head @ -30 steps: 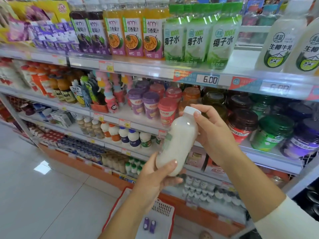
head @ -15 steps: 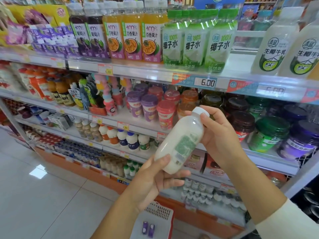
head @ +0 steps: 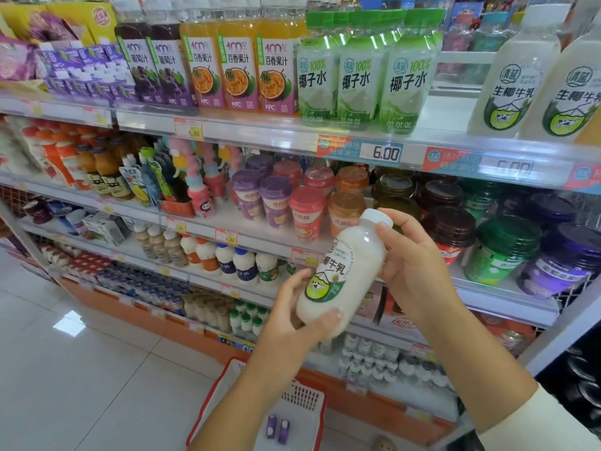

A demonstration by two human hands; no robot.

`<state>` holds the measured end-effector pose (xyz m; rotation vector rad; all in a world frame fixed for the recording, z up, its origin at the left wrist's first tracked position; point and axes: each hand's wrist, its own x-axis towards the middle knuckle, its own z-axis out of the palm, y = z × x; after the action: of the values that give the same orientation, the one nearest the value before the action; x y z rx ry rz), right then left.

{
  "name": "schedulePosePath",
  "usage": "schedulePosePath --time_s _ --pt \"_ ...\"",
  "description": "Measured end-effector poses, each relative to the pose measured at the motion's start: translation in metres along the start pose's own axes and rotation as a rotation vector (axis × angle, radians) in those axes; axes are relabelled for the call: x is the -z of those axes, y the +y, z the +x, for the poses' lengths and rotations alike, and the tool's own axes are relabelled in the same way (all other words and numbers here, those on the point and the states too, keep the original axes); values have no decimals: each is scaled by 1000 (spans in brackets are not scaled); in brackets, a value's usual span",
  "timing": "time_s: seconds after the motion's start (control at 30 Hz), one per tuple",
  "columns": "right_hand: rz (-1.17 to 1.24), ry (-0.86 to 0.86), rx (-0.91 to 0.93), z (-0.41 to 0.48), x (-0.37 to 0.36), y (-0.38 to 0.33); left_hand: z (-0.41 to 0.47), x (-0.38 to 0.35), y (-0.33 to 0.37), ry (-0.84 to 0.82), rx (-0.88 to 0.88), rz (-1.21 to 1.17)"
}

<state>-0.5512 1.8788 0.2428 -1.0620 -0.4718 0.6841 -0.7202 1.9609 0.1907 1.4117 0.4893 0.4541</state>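
Left grip (head: pixel 292 317) holds bottle (head: pixel 348 255) base, right grip (head: pixel 413 265) neck.

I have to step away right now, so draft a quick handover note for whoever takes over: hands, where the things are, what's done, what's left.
Left hand grips the base of the milk bottle.
Right hand holds its shoulder, thumb by the white cap.
The bottle is tilted in front of the shelves, label towards the camera.
Shopping basket is below the hands, with two purple cartons inside.
Done: bottle is off the shelf and in hand.
Left: probably drop it in the basket, or return it beside the matching bottles on the top shelf.
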Motion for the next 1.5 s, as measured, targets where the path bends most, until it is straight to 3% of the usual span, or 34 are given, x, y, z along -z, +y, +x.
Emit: schedulePosePath --time_s 0.1,0.27,0.47,0.83,1.0,1.23,1.33,1.5 --pt "55 -64 -43 1 2 1 2 3 1 -113 72 -66" --pt "-9 -70 -43 1 2 2 0 -2 -2 -41 -40 75" --pt "-103 -31 -57 1 7 4 3 -6 -4 22 -51 107" --pt "-607 -116 104 28 13 -96 50 -32 30 -21 -164 247" --pt "-820 -191 364 45 7 -172 97 -52 94 -97 -370 449" --pt "-1087 -155 581 91 1 -263 177 -58 202 215 -965 971" --pt "-1182 -137 587 115 1 -285 210 -68 233 216 -1017 1203" --pt "-1426 -135 522 150 6 -291 241 -79 246 145 -928 1383"
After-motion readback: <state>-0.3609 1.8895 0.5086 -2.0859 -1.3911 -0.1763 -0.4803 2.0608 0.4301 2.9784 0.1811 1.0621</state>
